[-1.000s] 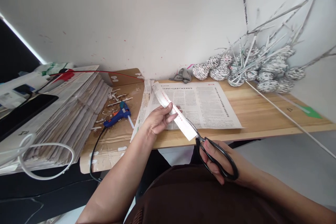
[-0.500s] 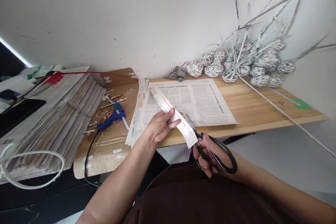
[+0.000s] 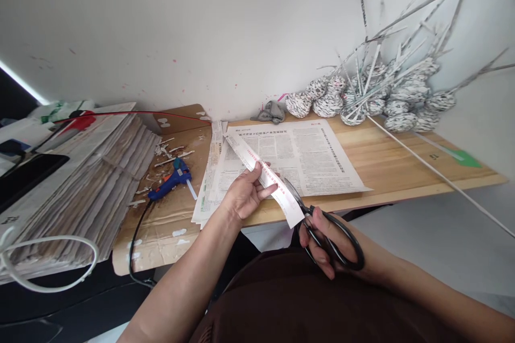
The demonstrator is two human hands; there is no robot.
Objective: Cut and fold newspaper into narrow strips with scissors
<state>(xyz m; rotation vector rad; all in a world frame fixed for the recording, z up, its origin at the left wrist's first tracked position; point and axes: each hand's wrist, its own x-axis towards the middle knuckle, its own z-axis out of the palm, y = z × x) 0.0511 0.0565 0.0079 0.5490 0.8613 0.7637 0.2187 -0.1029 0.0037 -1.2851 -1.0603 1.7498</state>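
Observation:
Between the thumb and fingers of my left hand (image 3: pixel 250 192) is a long newspaper strip (image 3: pixel 241 151) with red print. Its near end curls down toward my body. My right hand (image 3: pixel 322 236) is closed round the black handles of a pair of scissors (image 3: pixel 348 246). The blades point away to the upper left and lie against the strip's right edge, partly hidden by it. Under the strip, a newspaper sheet (image 3: pixel 314 158) lies flat on the wooden board, with more narrow paper strips (image 3: pixel 207 193) at its left side.
A blue glue gun (image 3: pixel 171 181) lies on cardboard (image 3: pixel 161 241) to the left, near paper scraps. Beyond it stands a tall newspaper stack (image 3: pixel 92 171). Woven paper gourds (image 3: pixel 328 104) and a grey cloth (image 3: pixel 270 112) sit against the wall. A long thin rod (image 3: pixel 434 171) crosses the board's right side.
The scissor handles have spread a little further apart, with my right fingers lower. My left hand still holds the strip in nearly the same place.

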